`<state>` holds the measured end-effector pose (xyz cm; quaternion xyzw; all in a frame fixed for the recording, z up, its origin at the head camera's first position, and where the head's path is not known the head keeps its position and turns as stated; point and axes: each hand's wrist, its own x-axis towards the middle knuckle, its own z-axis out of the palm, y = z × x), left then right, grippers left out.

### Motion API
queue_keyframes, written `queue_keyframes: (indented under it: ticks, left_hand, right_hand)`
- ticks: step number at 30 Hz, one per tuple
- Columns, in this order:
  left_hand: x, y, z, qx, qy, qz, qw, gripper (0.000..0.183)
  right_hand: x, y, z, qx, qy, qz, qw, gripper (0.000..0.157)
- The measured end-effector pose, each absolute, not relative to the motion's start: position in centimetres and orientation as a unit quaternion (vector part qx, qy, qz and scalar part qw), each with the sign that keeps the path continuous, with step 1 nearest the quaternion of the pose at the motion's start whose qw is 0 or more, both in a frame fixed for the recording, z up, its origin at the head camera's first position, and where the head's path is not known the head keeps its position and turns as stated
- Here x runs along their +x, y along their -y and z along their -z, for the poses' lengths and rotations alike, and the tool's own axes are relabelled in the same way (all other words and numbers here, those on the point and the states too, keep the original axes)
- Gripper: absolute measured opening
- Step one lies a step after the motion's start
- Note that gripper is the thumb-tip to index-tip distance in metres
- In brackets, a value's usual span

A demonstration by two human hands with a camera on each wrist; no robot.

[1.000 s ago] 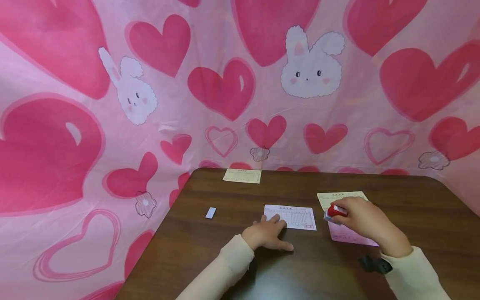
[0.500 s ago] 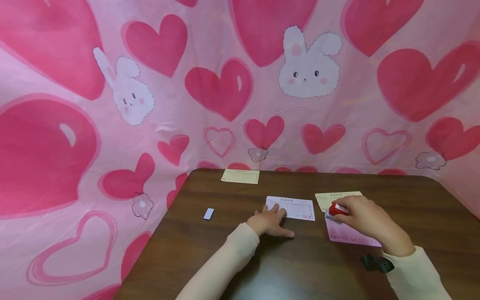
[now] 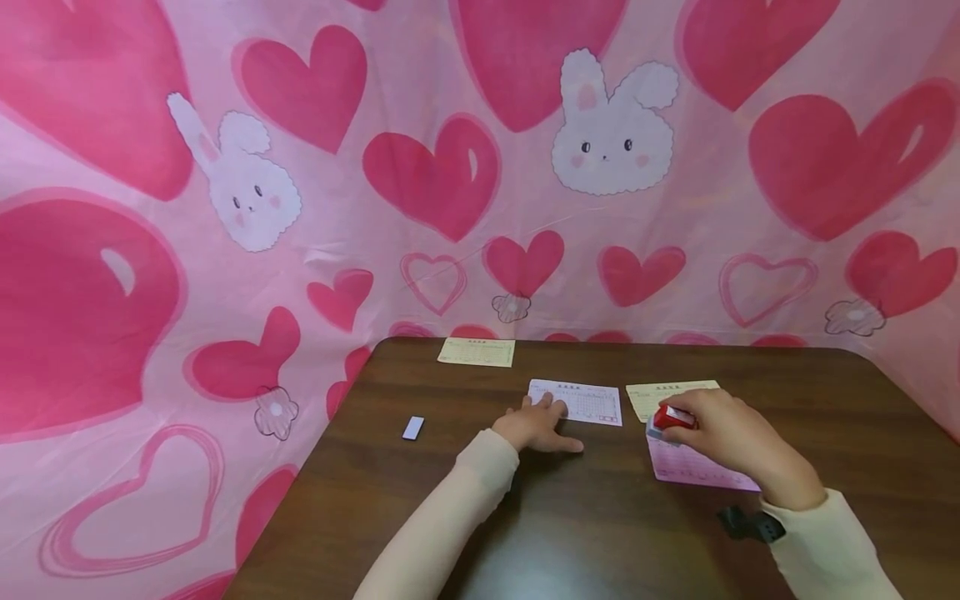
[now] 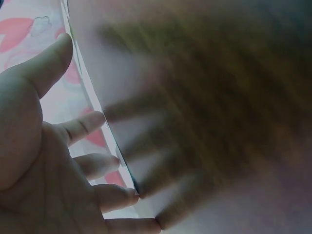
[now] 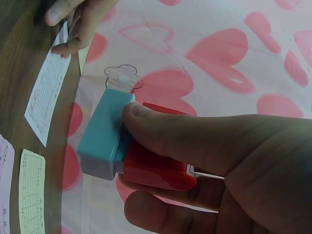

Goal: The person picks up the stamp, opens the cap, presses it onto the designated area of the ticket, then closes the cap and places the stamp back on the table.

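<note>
My left hand (image 3: 534, 425) lies with spread, straight fingers on the near left part of a white printed slip (image 3: 600, 403). That slip bears a small red boxed mark in its lower right corner. My right hand (image 3: 731, 437) grips a red stamp (image 3: 673, 417) between thumb and fingers. In the right wrist view, the stamp (image 5: 156, 165) shows a light blue and grey block at its end. Below the stamp is a pink slip (image 3: 697, 467), partly hidden by the hand. A pale yellow slip (image 3: 645, 400) lies just behind the pink one.
Another yellow slip (image 3: 477, 353) lies at the back edge of the brown wooden table (image 3: 570, 517). To the left sits a small pale rectangular piece (image 3: 413, 428). Behind the table hangs a pink cloth (image 3: 420, 75) with hearts and rabbits.
My left hand has slid the white slip away from me, toward the back of the table. The right hand keeps its grip on the stamp over the pink slip, nearly still.
</note>
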<state>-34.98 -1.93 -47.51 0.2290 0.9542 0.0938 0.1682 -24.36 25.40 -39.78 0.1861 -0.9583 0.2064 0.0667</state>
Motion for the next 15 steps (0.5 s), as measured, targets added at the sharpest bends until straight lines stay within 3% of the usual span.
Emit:
queue_keyframes:
  ticks: [7, 15]
  left_hand:
    - [-35.5, 2.7, 46.7, 0.232, -0.951, -0.121, 0.163, 0.073]
    - [-37.5, 5.8, 46.5, 0.2, -0.959, -0.123, 0.16, 0.089]
  right_hand:
    - [-24.3, -25.3, 39.9, 0.194, 0.958, -0.203, 0.066, 0.033]
    - [-24.4, -25.3, 39.7, 0.203, 0.954, -0.21, 0.065, 0.029]
